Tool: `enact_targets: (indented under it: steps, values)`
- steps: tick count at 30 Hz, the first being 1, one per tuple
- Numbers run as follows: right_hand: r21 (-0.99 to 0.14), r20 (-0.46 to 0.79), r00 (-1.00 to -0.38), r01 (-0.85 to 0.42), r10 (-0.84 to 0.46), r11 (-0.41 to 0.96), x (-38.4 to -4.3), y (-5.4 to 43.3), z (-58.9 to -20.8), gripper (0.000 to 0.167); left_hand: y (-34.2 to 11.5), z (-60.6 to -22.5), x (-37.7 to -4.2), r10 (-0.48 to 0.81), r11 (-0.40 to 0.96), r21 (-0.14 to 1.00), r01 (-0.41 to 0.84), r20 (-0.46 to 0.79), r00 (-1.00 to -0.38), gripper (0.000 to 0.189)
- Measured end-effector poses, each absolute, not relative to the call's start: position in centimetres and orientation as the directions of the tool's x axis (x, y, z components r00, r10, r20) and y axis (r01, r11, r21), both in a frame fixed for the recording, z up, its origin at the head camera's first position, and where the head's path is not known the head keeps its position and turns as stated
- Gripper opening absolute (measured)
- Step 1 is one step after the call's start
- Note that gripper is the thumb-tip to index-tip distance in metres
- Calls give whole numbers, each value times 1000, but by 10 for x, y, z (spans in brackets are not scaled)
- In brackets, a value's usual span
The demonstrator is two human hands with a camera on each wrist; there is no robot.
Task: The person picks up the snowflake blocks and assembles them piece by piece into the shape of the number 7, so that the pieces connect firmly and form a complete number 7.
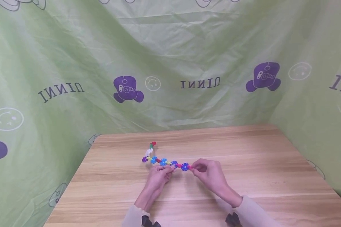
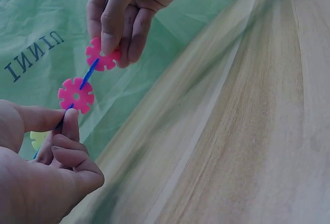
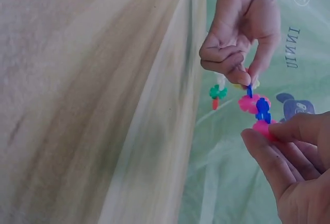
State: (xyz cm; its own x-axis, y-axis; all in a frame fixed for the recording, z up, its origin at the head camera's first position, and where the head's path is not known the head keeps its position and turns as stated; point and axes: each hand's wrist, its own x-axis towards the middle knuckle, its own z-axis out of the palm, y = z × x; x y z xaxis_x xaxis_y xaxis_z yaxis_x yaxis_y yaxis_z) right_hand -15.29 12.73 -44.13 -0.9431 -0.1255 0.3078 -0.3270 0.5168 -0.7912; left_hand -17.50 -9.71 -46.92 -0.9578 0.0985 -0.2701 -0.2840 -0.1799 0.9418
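A chain of notched plastic snowflake discs (image 1: 163, 162) in several colours is held up over the table by both hands. My left hand (image 1: 157, 179) pinches a dark blue disc (image 1: 174, 163) between thumb and fingers, partway along the chain. At the chain's right end, my right hand (image 1: 211, 175) pinches a pink disc (image 2: 93, 59), partly hidden by the fingers. Between the hands are another pink disc (image 2: 76, 94) and a dark blue disc (image 1: 185, 166), set crosswise to each other. Left of my left hand the chain continues through light blue, red, yellow and purple discs, then bends away.
The chain's far part has white discs (image 1: 149, 152), a green disc (image 3: 218, 91) and a red end disc (image 1: 153, 143). Beneath lies a wood-grain table (image 1: 108, 195). Green printed cloth (image 1: 170, 56) hangs behind it and along both sides.
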Motion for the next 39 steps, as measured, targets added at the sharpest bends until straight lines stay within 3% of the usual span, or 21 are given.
enact_targets:
  steps: [11, 22, 31, 39]
  values:
    - [-829, 151, -959, -254, -238, 498, -150, 133, -446, 12, -104, -468, -178, 131, -69, 969, -237, -226, -965, 18]
    - [-805, 141, -959, -255, -245, 536, -161, 153, -437, 11, -107, -469, -180, 195, 6, 968, -250, -246, -950, 20]
    - [-934, 21, -959, -119, -282, 336, -179, 157, -442, 20, -96, -468, -177, 317, 117, 971, -208, -235, -919, 20]
    - [-973, -47, -956, -22, -290, 230, -192, 152, -451, 26, -89, -465, -173, 371, 163, 967, -194, -242, -896, 20]
